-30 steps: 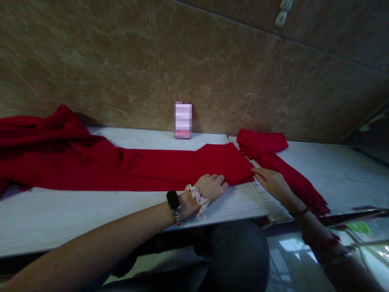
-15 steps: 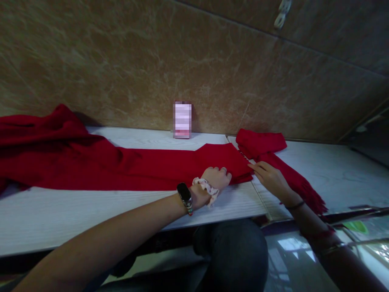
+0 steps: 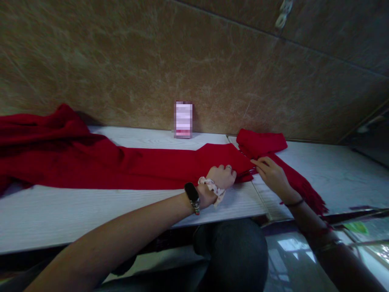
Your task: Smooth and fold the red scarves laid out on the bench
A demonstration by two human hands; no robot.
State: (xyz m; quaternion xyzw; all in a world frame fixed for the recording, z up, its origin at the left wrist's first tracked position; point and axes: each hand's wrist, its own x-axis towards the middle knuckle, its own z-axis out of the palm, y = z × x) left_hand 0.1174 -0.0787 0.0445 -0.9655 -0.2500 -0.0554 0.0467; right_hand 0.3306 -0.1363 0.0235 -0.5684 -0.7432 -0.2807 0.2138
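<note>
A long red scarf [image 3: 161, 168] lies stretched across the white tabletop, bunched at the left and flat towards the right, where its fringed end is. My left hand [image 3: 221, 177] is on the front edge of the flat part, fingers curled and closed on the cloth. At the fringed corner, my right hand [image 3: 272, 176] pinches thumb and forefinger together on the scarf's edge; the exact strands between them are too small to make out. Just beyond the right hand lies another red scarf [image 3: 261, 144], folded over, its fringe pointing to the front edge.
A phone-like slab [image 3: 183, 119], its face blurred out, leans upright against the brown marbled wall [image 3: 127, 61]. The white tabletop [image 3: 100, 215] has a seam near my right hand. My knee [image 3: 234, 251] is below the front edge. A white cable bundle [image 3: 284, 14] hangs high on the wall.
My left hand has shifted slightly right along the scarf's front edge. The right hand has moved a little right and stays pinched at the fringed corner.
</note>
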